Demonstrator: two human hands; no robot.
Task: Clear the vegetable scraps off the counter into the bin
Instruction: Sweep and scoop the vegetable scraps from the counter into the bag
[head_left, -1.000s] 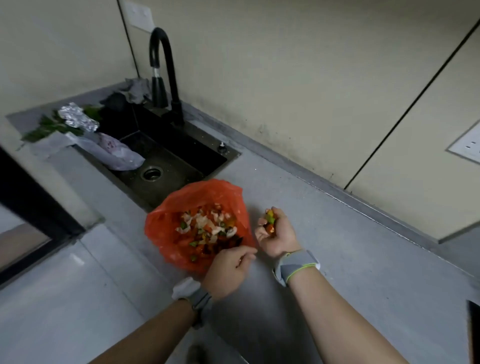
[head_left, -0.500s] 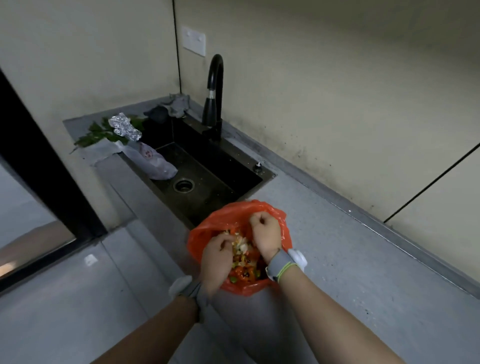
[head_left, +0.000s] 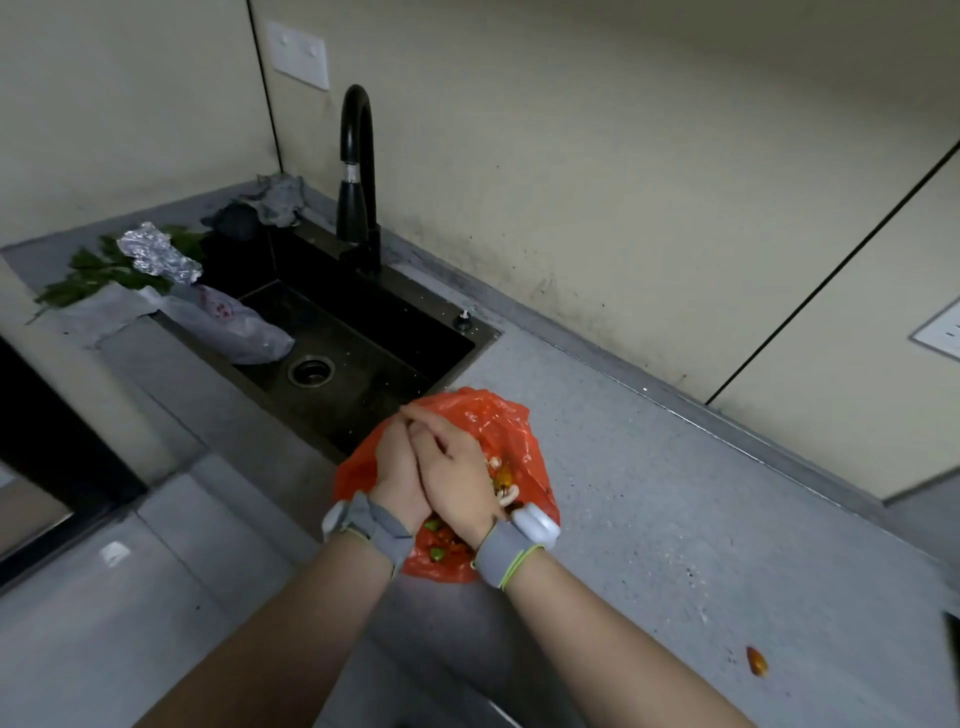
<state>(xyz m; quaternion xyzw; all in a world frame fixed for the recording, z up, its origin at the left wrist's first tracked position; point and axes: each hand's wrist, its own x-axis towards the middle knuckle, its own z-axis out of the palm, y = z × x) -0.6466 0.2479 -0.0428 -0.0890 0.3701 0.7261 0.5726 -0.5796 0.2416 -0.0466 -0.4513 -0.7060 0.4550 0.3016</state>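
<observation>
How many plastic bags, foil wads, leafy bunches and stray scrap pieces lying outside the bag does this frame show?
Plastic bags: 2 (orange bag, pale bag)
Foil wad: 1
Leafy bunch: 1
Stray orange scrap: 1
Total: 5

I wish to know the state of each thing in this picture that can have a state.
orange bag: open, vegetable scraps inside
left hand: fingers straight, pressed against the other hand above the bag
right hand: fingers straight, holding nothing visible
faucet: no water seen running
sink drain: uncovered
orange scrap: loose on counter, outside the bag
foil: crumpled
</observation>
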